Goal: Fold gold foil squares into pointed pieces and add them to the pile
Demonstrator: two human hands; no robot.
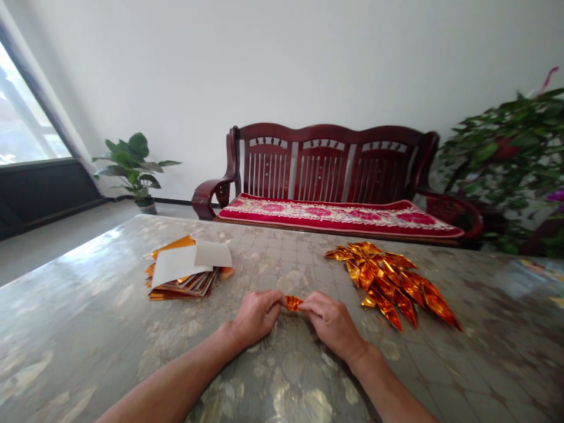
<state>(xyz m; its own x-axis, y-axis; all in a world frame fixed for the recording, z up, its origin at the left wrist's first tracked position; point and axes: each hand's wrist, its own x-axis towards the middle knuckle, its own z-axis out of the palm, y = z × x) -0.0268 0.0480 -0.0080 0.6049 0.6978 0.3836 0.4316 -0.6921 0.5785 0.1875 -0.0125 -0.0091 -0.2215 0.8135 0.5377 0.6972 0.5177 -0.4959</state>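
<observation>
A small piece of folded shiny orange-gold foil paper (pixel 292 303) is held between my two hands, just over the table. My left hand (pixel 258 314) pinches its left end, and my right hand (pixel 330 320) pinches the right end. Both sets of fingertips cover the ends, so only the creased middle shows. Off to the right lies a pile of folded foil paper pieces (pixel 388 282), pointed at their ends and overlapping. To the left sits a loose stack of foil paper sheets (pixel 176 267), some with the pale side up.
The table (pixel 110 329) has a glossy floral cover. Beyond its far edge stands a dark red wooden bench (pixel 317 158) with a patterned seat cover (pixel 339 216). Potted plants (pixel 132 164) flank it. Clear plastic packaging (pixel 524 279) lies at the table's right.
</observation>
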